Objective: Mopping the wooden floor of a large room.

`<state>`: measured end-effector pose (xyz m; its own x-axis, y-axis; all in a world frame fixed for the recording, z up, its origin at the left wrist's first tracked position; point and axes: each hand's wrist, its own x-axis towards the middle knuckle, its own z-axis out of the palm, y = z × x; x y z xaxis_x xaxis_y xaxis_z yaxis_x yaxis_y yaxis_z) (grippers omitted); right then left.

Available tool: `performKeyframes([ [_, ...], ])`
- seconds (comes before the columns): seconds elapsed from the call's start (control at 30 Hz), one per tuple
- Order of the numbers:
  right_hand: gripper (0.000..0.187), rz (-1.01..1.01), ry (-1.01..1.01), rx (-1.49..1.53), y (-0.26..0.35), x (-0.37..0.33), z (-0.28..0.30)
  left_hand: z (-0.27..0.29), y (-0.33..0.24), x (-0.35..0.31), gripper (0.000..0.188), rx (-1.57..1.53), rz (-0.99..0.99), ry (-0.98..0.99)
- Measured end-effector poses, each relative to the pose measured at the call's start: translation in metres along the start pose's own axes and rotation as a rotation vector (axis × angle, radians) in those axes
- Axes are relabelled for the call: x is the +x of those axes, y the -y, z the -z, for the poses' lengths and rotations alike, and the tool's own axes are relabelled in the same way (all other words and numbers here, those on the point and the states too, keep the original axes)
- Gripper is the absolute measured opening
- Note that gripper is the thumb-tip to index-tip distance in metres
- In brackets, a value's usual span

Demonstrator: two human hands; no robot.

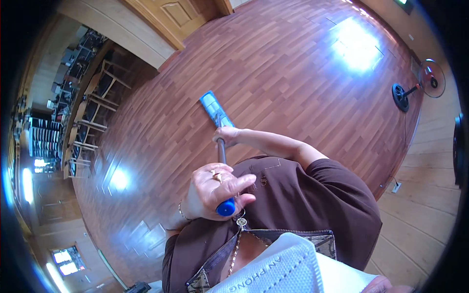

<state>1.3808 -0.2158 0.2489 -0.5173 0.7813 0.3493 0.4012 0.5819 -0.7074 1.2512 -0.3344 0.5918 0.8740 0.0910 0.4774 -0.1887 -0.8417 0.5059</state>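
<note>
View from the head camera, looking steeply down the person's chest to a flat mop [216, 112] at work on a reddish wooden plank floor [293, 73]. The mop's pale blue pad lies flat on the boards just ahead of the person, its long side running away at a slant; the thin shaft [222, 151] rises from it toward the chest and ends in a blue grip cap [225, 208]. How much of the floor is already wiped cannot be read from the boards: they shine evenly, with two bright patches of window light, and no wet or dull track marks off a finished part from an unfinished one. Judging from the pad's place near the middle of the room, the wide stretches ahead and to either side remain within its reach. The left hand [215, 190] holds the upper end of the shaft close to the chest, wrist bent, fingers [239, 183] curled round the shaft just above the blue cap, a ring and a bracelet showing. The right hand [227, 136] sits lower down, arm stretched forward and nearly straight, fingers closed around the shaft just above the pad. Both arms emerge from a brown short-sleeved top [303, 200]. A standing fan [415, 88] rests near the right wall, well apart from the mop; wooden chairs [97, 97] line the left edge of the floor.
</note>
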Motion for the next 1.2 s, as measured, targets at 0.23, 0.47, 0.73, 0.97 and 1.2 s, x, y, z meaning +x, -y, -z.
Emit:
performKeyframes([
  [0.23, 0.015, -0.024, 0.163, -0.046, 0.035, 0.017, -0.010, 0.005, -0.005, -0.001, 0.027, -0.059, -0.010, -0.039],
  [0.47, 0.018, -0.084, 0.140, -0.173, 0.064, 0.016, 0.018, 0.035, -0.019, 0.002, 0.030, -0.110, -0.102, -0.079],
  [0.73, 0.014, -0.365, 0.085, -0.375, 0.149, -0.012, 0.089, 0.101, -0.053, 0.004, 0.032, -0.234, -0.336, 0.002],
  [0.97, 0.011, -0.613, -0.222, -0.520, 0.218, -0.016, 0.102, 0.183, -0.089, -0.023, 0.024, -0.309, -0.311, 0.081],
  [1.2, 0.011, -0.909, -0.483, -0.652, 0.269, -0.002, 0.095, 0.261, -0.049, -0.051, 0.027, -0.432, -0.393, 0.293],
])
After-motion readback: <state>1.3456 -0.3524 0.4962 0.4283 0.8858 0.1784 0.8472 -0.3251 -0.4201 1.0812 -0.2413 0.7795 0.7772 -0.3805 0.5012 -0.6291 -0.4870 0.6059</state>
